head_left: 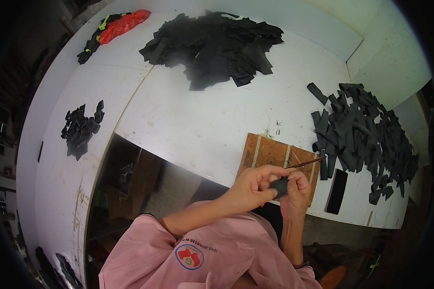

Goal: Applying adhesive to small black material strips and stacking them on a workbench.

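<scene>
Close to the table's near edge, my left hand [255, 185] and my right hand [296, 193] meet over a small dark grey piece of cloth [279, 187]. The fingers of both hands are pinched on it, and they hide part of it. Just beyond the fingertips a thin brown stick [307, 163] slants to the right; whether it lies on the board or touches my fingers I cannot tell. Beneath and beyond the hands is a brown wooden board [267, 155] with pale stripes.
Flat dark cloth pieces form a big pile [214, 48] at the far side. Narrow dark strips [354, 127] are heaped on the right, near a black phone [337, 191]. A smaller dark heap [80, 130] lies left. At far left is a red plastic bag [125, 25].
</scene>
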The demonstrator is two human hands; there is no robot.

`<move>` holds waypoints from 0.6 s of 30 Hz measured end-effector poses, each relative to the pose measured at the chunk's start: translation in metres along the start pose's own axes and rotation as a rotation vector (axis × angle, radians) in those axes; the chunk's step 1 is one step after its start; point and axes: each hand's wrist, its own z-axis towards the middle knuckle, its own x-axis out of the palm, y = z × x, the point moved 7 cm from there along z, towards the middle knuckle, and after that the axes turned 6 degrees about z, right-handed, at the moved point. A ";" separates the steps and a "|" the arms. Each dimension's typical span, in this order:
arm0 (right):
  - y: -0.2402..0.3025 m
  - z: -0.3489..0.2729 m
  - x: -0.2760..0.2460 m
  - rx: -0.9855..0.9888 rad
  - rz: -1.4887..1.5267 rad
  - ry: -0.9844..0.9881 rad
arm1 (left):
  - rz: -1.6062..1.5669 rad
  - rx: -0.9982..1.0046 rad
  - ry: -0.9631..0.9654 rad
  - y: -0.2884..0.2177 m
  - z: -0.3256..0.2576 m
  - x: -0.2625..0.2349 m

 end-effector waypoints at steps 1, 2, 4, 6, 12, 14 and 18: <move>0.004 -0.001 -0.001 -0.009 -0.002 -0.014 | 0.455 0.105 -0.234 -0.006 0.002 -0.007; 0.018 -0.003 -0.001 -0.152 -0.271 -0.027 | 0.469 0.025 -0.317 -0.002 0.001 -0.008; 0.038 -0.008 0.007 -0.370 -0.631 -0.067 | 0.496 0.090 -0.366 -0.008 0.004 0.000; 0.048 -0.007 0.020 -0.408 -0.741 -0.060 | 0.514 0.419 -0.527 -0.025 0.001 0.003; 0.082 0.005 0.028 -0.420 -0.775 -0.046 | -0.027 0.065 -0.262 -0.031 0.033 0.013; 0.094 0.013 0.029 -0.288 -0.622 0.027 | -0.371 0.002 -0.056 -0.043 0.047 0.030; 0.108 0.036 0.034 -0.114 -0.356 0.087 | -0.900 -0.136 0.448 -0.070 0.057 0.068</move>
